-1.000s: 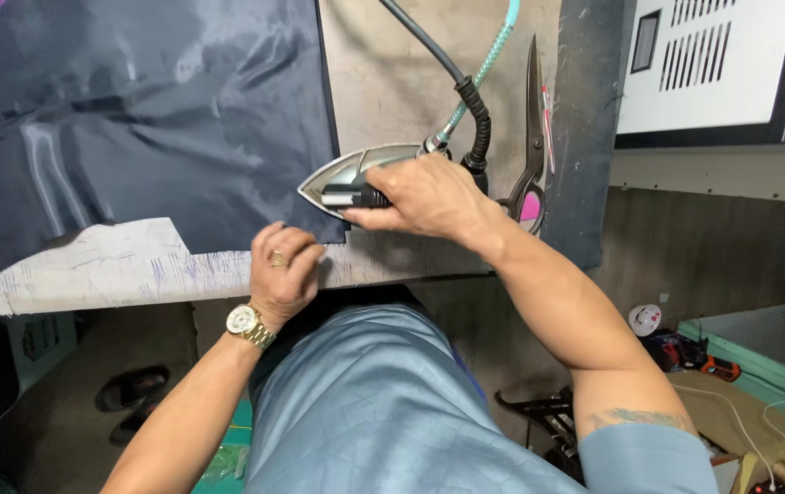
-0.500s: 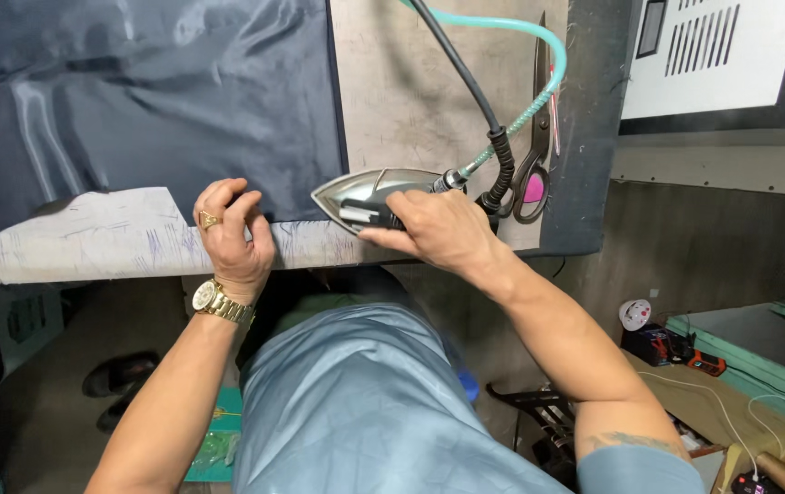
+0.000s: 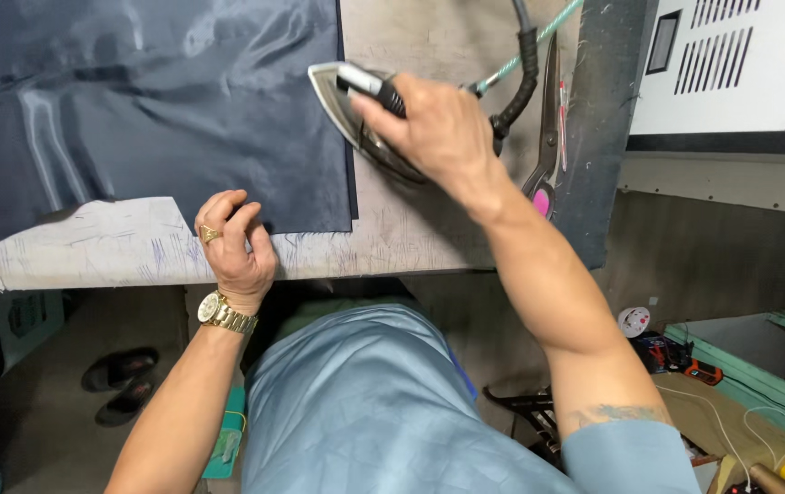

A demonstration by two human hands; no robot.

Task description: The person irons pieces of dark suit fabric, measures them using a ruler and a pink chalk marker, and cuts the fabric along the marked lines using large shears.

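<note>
My right hand [image 3: 434,128] grips the black handle of a silver steam iron [image 3: 342,101], tilted up off the padded ironing table [image 3: 429,229] beside the right edge of a dark navy fabric [image 3: 164,110]. A black cord and a teal hose [image 3: 525,55] run from the iron's back. My left hand [image 3: 235,242], with a gold ring and a gold watch, presses its curled fingers on the fabric's near edge, close to its lower right corner.
Scissors with a pink handle [image 3: 548,128] lie on the table right of the iron. A white vented box [image 3: 731,64] stands at the upper right. Black sandals [image 3: 123,380] lie on the floor at left. Tools and cables [image 3: 685,361] sit at the lower right.
My right hand has lifted the iron and carried it away from me, farther up the table along the fabric's right edge. My left hand stayed at the near edge, fingers curling.
</note>
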